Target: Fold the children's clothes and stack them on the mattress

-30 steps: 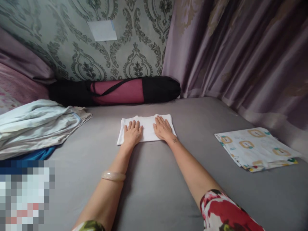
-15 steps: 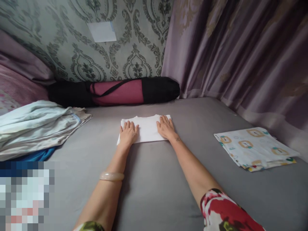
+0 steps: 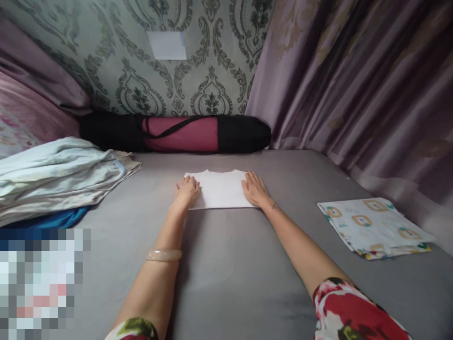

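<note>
Head view: left hand [image 3: 187,191] and right hand [image 3: 256,190] on opposite ends of a folded white cloth [image 3: 222,191]
Fingers on both are released, laid out over the top; the white cloth lies on the gray sheet [image 3: 226,264], its near edge straight between the wrists, with room all round, well apart from the cloth pile [image 3: 60,174] at left and printed cloth [image 3: 375,229] at right

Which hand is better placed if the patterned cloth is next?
Probably the right hand: the patterned cloth lies to its right, while the left hand rests on the left end of the white cloth.
</note>
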`<state>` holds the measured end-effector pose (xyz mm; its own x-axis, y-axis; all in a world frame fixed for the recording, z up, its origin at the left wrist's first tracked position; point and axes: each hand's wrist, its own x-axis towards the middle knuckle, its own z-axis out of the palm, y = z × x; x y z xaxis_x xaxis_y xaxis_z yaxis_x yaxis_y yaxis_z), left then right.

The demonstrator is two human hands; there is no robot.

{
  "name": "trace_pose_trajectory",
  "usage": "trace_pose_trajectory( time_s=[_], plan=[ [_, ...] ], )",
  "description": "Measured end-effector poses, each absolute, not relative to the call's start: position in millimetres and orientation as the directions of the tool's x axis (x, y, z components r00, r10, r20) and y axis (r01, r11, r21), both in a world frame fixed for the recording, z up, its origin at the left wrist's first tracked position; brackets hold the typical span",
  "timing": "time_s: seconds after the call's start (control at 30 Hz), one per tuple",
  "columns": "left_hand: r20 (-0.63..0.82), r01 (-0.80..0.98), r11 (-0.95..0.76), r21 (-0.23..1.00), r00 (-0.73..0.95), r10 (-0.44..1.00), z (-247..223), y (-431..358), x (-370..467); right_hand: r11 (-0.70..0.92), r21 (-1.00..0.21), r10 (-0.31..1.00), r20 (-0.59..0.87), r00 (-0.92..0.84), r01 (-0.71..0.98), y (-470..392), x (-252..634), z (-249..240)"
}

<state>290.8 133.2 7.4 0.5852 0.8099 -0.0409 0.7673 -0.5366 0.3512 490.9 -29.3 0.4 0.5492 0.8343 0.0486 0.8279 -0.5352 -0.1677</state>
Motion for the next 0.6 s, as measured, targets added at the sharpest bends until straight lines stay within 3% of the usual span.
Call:
trace_pose_trajectory(
  time_s=[0.6],
  plan=[
    [-0.012,0.739,-0.511,0.439,0.573,0.819,15.6,132.6,289.8,-0.503,-0.16,0.851,0.081,0.519,0.849,-11.7,476.5,-3.3]
  ],
)
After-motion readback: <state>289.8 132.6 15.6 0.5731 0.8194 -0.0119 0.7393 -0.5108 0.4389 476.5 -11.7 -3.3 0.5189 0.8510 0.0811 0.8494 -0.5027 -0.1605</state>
